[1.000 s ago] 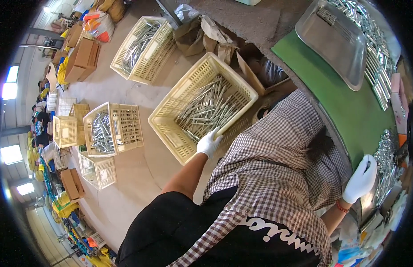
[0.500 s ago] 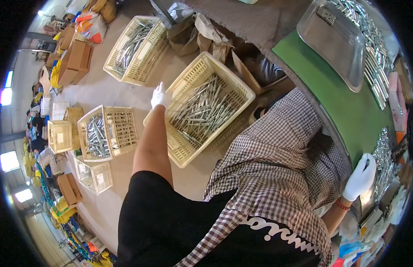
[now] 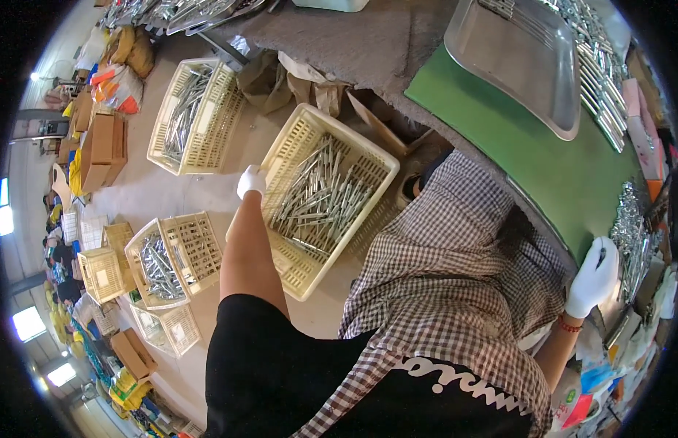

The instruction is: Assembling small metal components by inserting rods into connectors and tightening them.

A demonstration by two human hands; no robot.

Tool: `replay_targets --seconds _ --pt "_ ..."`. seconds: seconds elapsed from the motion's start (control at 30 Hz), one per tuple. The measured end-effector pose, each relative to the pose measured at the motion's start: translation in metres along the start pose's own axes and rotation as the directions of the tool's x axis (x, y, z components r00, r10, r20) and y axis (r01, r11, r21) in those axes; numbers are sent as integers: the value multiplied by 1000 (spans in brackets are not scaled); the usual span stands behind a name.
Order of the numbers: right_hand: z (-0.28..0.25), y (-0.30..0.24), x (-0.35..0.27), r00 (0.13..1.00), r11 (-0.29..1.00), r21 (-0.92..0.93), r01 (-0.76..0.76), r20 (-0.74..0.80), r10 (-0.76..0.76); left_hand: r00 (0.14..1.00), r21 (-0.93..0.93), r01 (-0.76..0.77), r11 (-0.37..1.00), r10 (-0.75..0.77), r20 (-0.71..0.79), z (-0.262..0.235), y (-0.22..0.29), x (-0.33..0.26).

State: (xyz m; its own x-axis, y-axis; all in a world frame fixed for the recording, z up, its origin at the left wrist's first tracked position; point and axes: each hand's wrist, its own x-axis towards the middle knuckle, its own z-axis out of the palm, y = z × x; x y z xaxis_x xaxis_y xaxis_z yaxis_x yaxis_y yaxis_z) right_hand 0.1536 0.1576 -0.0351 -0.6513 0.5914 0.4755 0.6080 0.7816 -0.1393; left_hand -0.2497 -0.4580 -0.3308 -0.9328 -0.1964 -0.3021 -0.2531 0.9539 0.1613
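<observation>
My left hand (image 3: 251,180), in a white glove, grips the left rim of a cream plastic crate (image 3: 368,152) on the floor, which holds several long metal rods (image 3: 320,201). My right hand (image 3: 593,277), also gloved in white, rests on the edge of the green-topped table (image 3: 543,164) at the right, beside a heap of shiny metal parts (image 3: 631,233). A checked apron covers my lap between the two hands.
A second crate of rods (image 3: 189,117) lies further left, and smaller crates (image 3: 171,255) stand near my left knee. A clear plastic tray (image 3: 521,62) sits on the table. Brown paper bags (image 3: 295,84) and cardboard boxes (image 3: 101,150) lie about the floor.
My left hand has moved from the near corner of the crate up along its left side and taken the rim. The right hand has stayed on the table edge.
</observation>
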Motion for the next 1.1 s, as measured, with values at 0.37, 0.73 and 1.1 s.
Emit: replay_targets --seconds 0.37,0.73,1.1 --pt "-10 0 -2 999 999 -39 -11 -36 9 928 -165 -285 944 229 -293 -30 48 -116" --pt "-5 0 -3 999 1000 -20 14 -40 -15 963 -139 -144 980 107 -246 -14 24 -77" --pt "-5 0 -3 1000 1000 -8 -10 -3 10 949 102 -77 992 104 -297 -5 37 -76"
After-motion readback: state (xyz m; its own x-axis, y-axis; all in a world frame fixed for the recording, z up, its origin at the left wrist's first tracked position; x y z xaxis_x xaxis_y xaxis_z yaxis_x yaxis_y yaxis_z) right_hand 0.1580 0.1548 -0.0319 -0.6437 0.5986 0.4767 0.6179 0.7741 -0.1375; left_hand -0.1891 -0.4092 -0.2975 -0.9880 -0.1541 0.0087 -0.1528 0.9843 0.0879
